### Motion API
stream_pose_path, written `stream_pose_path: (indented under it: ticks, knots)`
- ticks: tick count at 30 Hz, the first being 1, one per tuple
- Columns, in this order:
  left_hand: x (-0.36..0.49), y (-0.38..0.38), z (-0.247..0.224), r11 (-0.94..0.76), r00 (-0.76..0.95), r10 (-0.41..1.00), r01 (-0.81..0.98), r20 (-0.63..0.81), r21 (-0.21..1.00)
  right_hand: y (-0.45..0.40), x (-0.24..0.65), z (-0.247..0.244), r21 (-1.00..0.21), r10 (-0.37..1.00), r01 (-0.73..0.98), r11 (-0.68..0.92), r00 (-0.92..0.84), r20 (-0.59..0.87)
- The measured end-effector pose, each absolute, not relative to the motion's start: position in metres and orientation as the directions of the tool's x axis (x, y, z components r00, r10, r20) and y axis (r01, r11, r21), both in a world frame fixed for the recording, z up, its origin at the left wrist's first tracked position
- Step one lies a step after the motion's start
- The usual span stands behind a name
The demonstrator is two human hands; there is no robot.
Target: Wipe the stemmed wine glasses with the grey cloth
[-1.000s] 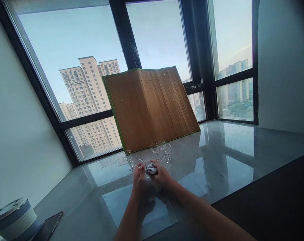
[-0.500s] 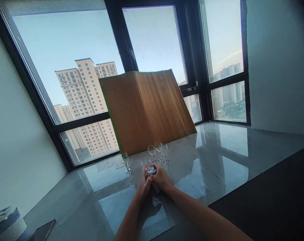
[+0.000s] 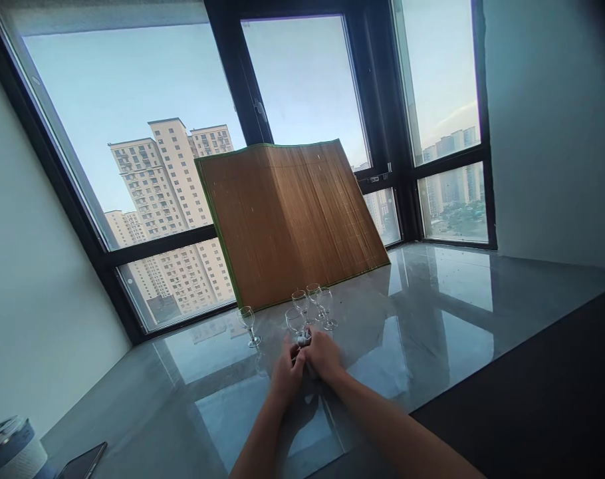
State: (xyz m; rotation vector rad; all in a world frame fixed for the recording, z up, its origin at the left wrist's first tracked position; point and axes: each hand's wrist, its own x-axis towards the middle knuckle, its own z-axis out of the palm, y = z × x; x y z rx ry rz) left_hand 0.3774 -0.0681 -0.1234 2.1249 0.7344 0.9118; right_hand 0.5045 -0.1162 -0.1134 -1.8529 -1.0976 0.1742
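Note:
My left hand point(image 3: 286, 374) and my right hand point(image 3: 326, 354) meet low over the shiny grey surface. Between them a small whitish-grey cloth point(image 3: 305, 338) pokes out, bunched under my right fingers. Just beyond my fingers shows the bowl of a clear wine glass point(image 3: 294, 320); its stem is hidden by my hands. My left fingers are curled at that glass and partly blurred. Behind it stand three more wine glasses point(image 3: 328, 309), upright and close together. Farther left, a single wine glass point(image 3: 248, 326) stands upright on its own.
A brown slatted mat point(image 3: 292, 219) with green edging leans against the window behind the glasses. At lower left are a phone point(image 3: 84, 460) and a white-and-blue roll-shaped item point(image 3: 16, 449). The surface's front edge point(image 3: 482, 368) drops to a dark area at right.
The glass at my hands has shifted slightly right and its bowl shows more. My left fingers have moved, blurring, and less of the cloth shows between my hands.

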Motion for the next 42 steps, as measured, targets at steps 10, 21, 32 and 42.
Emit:
stream_pose_path:
  ticks: [10, 21, 32, 42]
  knots:
    - [0.340, -0.037, -0.110, -0.534, 0.221, 0.771, 0.736, 0.598, 0.415, -0.140, 0.506, -0.102, -0.640, 0.748, 0.737, -0.217, 0.547, 0.377]
    - [0.328, 0.022, -0.118, -0.398, 0.350, 0.901, 0.903, 0.258, 0.163, -0.151, 0.495, -0.095, -0.401, 0.930, 0.901, 0.168, -0.010, 0.368]
    - [0.316, 0.007, -0.119, -0.389, 0.301, 0.906, 0.869, 0.297, 0.307, -0.139, 0.500, -0.098, -0.423, 0.937, 0.903, -0.074, 0.208, 0.280]
    - [0.305, 0.018, -0.106, -0.185, -0.154, 0.940, 0.518, 0.304, 0.835, -0.128, 0.510, -0.101, -0.469, 0.901, 0.858, -0.211, 0.356, 0.247]
